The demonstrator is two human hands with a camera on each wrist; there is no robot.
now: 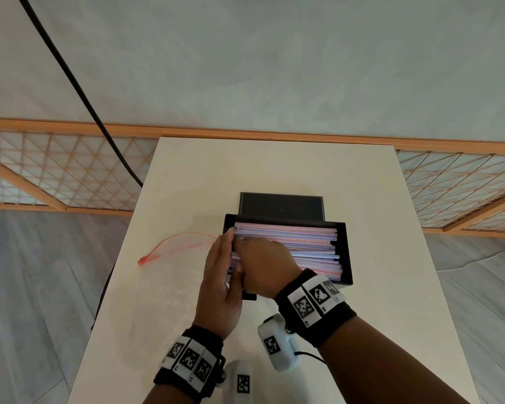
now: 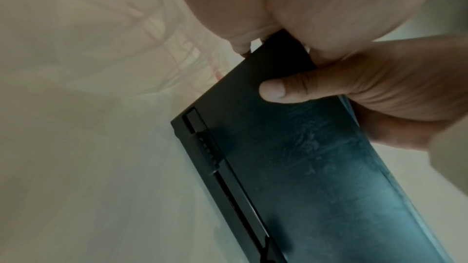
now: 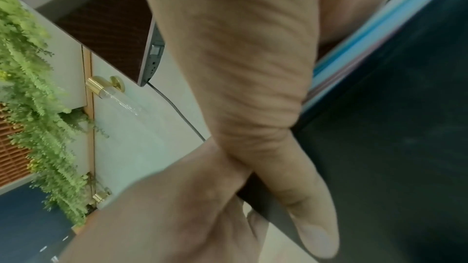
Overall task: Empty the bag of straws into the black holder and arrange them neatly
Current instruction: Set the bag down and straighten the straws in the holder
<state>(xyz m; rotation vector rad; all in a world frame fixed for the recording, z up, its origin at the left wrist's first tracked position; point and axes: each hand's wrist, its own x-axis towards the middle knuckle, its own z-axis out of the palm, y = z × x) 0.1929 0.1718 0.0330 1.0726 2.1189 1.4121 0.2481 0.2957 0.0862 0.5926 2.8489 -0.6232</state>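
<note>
Squaring the stack: the left hand (image 1: 220, 275) lies flat, fingers straight, against the straw ends at the holder's (image 1: 346, 252) left side, while the right hand (image 1: 263, 266) curls over the near wall, thumb outside. The straws (image 1: 303, 243) lie lengthwise inside. Gentle, even pushing should level the ends. Beyond, the emptied bag (image 1: 175, 252) lies on the table (image 1: 274, 170).
</note>
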